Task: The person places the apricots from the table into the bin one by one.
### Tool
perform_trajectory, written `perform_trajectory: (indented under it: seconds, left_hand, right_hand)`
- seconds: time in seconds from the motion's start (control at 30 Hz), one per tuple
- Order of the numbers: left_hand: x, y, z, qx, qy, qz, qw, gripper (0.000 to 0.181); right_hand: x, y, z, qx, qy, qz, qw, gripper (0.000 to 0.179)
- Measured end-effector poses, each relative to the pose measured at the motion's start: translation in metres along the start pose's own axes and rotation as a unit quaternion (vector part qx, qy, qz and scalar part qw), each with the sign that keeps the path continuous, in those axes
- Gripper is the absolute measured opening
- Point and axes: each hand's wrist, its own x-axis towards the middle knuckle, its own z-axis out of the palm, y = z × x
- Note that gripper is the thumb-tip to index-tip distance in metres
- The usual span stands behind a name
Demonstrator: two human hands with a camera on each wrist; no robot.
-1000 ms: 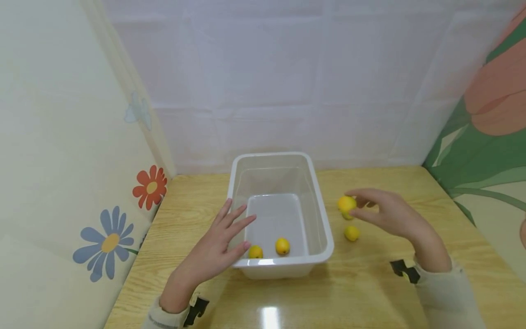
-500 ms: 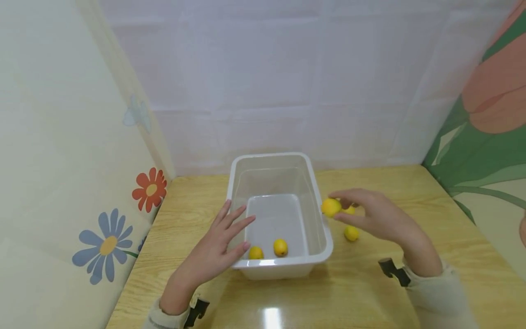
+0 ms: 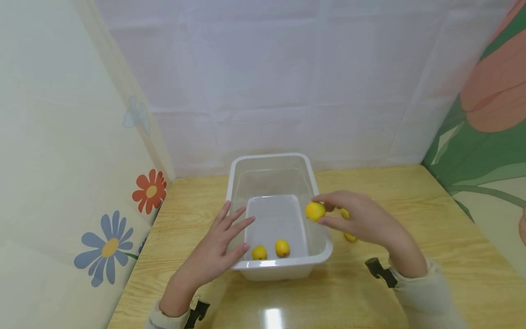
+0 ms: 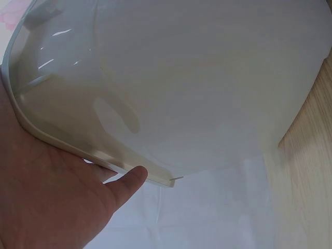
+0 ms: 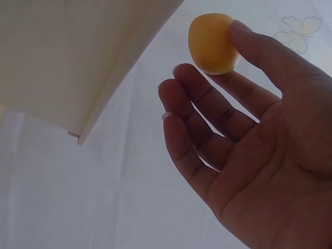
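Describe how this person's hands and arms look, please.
The left hand and right hand are bare, without gloves. Pale, off-white long sleeves end near the wrists, with a small, dark, angular piece at each wrist. No cables show.

Loc: screened-in work nook (rm type unclear) | wht cloth bkdrop [image 3: 255, 82] | L flwr-print panel [image 3: 53, 164] | wood-grain tbl [image 3: 341, 294]

The bin [image 3: 275, 273] looks smooth plastic, the table [image 3: 333, 297] glossy wood.
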Motion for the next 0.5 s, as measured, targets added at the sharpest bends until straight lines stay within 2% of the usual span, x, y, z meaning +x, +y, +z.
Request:
perform_trajectory:
  seconds: [0.3, 0.5]
  left_hand:
    - [-0.001, 0.000, 0.000, -0.001, 0.002, 0.000, 1.0000, 0.055]
    - [-0.001, 0.000, 0.000, 0.004, 0.002, 0.001, 1.0000, 0.055]
  right_hand:
    - [0.006, -0.007, 0.008, 0.019, -0.006, -0.014, 0.9997, 0.044]
    - [0.008, -0.006, 0.011, 0.014, 0.005, -0.025, 0.9996, 0.045]
